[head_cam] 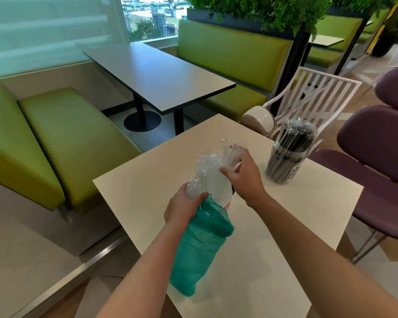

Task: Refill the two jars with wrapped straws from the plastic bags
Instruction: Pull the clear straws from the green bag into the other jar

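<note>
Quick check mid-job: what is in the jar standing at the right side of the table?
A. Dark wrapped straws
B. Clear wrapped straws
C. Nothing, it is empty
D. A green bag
A: the jar at the table's right side is packed with dark wrapped straws sticking out of its top.

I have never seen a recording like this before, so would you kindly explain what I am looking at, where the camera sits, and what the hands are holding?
There is no machine here: a person works with two bare hands, and the single picture comes from a wide-angle camera worn on their head, looking forward and down. The left hand grips the open end of a green plastic bag, from which a bundle of clear wrapped straws sticks out. The right hand holds the top of that bundle. A jar seems to stand behind the bundle, mostly hidden. On the white table, to the right, stands a clear jar already filled with dark wrapped straws. Green benches and purple chairs stand around.
</note>
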### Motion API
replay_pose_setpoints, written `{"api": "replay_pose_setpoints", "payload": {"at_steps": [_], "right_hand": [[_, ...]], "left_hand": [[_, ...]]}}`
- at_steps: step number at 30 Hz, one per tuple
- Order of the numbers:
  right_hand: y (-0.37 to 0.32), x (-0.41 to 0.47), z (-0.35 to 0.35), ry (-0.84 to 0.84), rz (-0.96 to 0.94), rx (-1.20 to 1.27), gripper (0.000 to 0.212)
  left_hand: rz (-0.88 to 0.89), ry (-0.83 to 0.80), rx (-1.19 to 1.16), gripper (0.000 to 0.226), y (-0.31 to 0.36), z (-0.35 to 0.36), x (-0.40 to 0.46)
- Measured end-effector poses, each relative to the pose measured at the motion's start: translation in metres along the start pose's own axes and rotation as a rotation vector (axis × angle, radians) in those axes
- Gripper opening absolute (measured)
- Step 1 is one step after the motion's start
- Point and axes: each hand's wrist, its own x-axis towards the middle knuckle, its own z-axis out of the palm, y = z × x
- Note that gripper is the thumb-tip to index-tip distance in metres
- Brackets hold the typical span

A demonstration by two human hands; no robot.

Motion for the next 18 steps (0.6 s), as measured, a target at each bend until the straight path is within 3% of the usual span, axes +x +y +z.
{"api": "replay_pose_setpoints", "payload": {"at_steps": [3, 6, 12, 18], "right_hand": [[-0.007, 0.0, 0.0, 0.025, -0.003, 0.032, 0.045], [-0.013, 0.002, -0.006, -0.078, -0.045, -0.008, 0.033], [-0.024, 0.014, -0.023, -0.211, -0.143, -0.08, 0.035], [0.011, 0.004, -0.006, -0.177, -0.022, -0.088, 0.036]], "left_hand": [[-0.004, -0.001, -0.009, 0.076, -0.001, 0.001, 0.001], [-0.007, -0.008, -0.016, 0.075, -0.001, 0.001, 0.001], [-0.015, -0.014, -0.001, 0.079, -0.001, 0.002, 0.002], [0.0, -0.015, -0.007, 0.079, -0.001, 0.001, 0.002]]}}
